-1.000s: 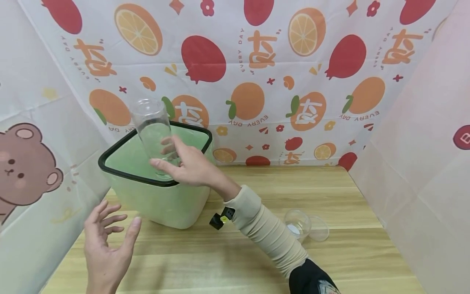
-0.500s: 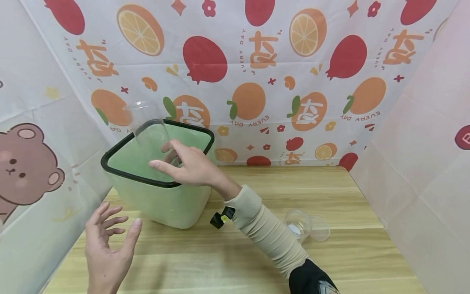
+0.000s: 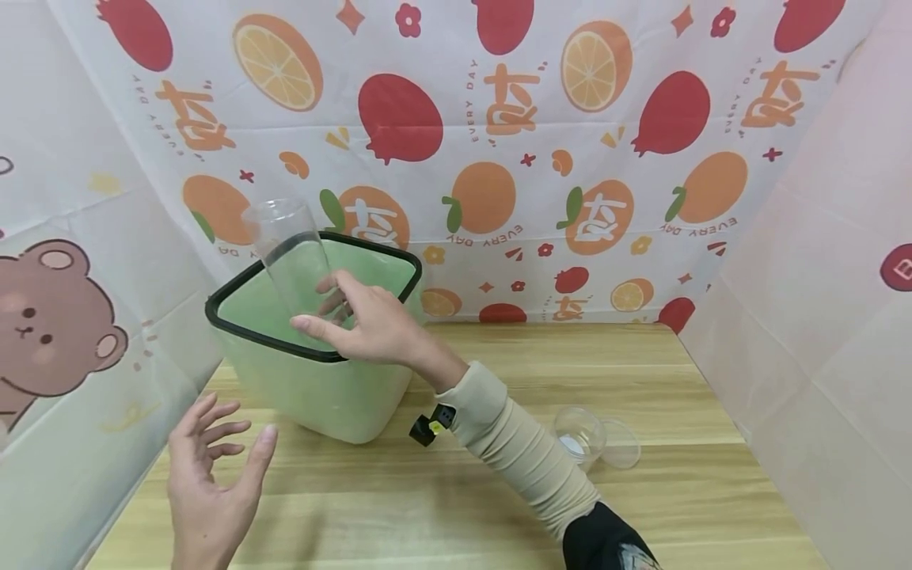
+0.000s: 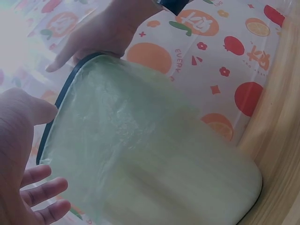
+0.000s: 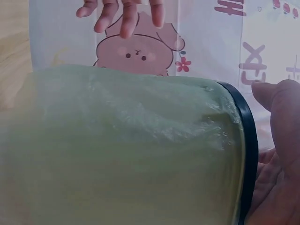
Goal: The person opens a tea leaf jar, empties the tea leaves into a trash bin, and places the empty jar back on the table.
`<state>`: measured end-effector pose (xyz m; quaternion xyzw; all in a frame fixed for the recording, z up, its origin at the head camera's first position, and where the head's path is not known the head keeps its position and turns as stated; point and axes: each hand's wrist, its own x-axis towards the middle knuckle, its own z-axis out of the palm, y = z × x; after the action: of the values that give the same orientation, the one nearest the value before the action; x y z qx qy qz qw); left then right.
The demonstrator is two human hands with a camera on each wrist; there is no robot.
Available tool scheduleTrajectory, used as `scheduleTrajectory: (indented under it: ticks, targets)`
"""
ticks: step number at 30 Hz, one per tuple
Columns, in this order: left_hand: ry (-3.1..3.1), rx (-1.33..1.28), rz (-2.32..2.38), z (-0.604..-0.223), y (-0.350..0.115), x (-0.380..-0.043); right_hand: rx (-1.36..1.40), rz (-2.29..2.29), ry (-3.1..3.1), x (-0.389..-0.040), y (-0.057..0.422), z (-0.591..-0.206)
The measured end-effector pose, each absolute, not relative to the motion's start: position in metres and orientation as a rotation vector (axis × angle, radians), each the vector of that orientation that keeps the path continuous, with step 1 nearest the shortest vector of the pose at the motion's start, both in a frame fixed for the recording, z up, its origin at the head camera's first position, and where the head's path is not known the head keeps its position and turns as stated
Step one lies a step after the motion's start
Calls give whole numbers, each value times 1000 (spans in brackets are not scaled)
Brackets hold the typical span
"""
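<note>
A tall clear cup (image 3: 288, 245) leans left over the mouth of a pale green bin (image 3: 321, 396) with a black rim. My right hand (image 3: 366, 321) reaches over the rim and holds the cup's lower part between thumb and fingers. The cup's bottom is hard to make out behind the hand. My left hand (image 3: 214, 483) hangs in front of the bin, fingers loosely bent, holding nothing. In the left wrist view the left thumb (image 4: 44, 111) appears close to the bin's rim; the cup is not seen there.
A small clear container (image 3: 579, 435) lies on the wooden table (image 3: 499, 507) to the right, with a clear round lid (image 3: 621, 443) beside it. A fruit-patterned sheet (image 3: 463, 103) hangs behind, and pale sheets stand at both sides.
The clear cup has tipped slightly further left and was blurred half a second ago. Its bottom, visible below the right hand a second ago, is now hard to see. The hands have barely moved.
</note>
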<state>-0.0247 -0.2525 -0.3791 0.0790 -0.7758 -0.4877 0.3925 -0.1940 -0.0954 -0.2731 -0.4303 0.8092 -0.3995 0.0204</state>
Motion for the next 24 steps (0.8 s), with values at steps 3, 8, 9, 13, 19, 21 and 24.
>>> scheduleTrajectory:
  ticks: [3, 8, 9, 13, 19, 21, 24]
  targets:
    - [-1980, 208, -1226, -379, -252, -23, -1357, -1244, 2525, -192, -95, -275]
    - [-1990, 215, -1204, -378, -252, -21, -1402, -1324, 2502, -191, -94, -275]
    - [-1990, 212, -1202, -378, -252, -20, -1413, -1338, 2496, -191, -94, -275]
    - [-1983, 190, -1202, -377, -252, -20, -1448, -1350, 2491, -190, -93, -275]
    - [-2022, 191, -1175, -375, -248, -21, -1507, -1352, 2526, -190, -91, -273]
    - [-2032, 190, -1162, -374, -247, -20, -1534, -1360, 2545, -191, -90, -272]
    - [-2037, 178, -1153, -374, -246, -20, -1573, -1364, 2575, -192, -89, -271]
